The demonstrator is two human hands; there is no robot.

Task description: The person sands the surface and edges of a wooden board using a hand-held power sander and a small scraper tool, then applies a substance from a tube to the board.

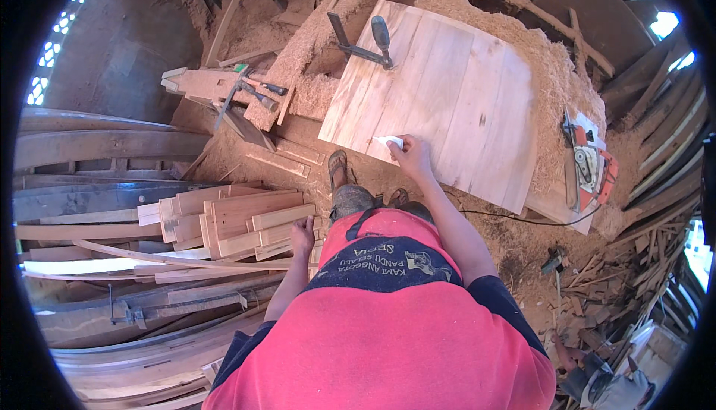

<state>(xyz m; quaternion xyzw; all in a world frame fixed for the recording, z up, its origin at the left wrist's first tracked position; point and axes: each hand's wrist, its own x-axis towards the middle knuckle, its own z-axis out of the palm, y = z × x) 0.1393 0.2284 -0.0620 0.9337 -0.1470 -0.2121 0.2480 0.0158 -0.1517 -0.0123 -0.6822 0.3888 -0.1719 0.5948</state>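
A pale wooden panel (447, 89) made of joined boards lies in front of me, its near edge by my feet. My right hand (412, 156) reaches over this near edge, closed on a small white piece (388, 141) against the wood. Whether that piece is paper or cloth I cannot tell. My left hand (302, 235) hangs low at my side near a stack of cut boards (239, 220). Its fingers look loosely apart, with nothing visible in them. A bar clamp (381, 37) with a dark handle sits on the panel's far left part.
An orange-red power tool (589, 165) rests right of the panel, its black cord (514, 221) trailing near my feet. Hand tools, including a hammer (257, 97), lie on a timber at left. Sawdust (559, 74) covers the surroundings. Another person (611, 388) is at lower right.
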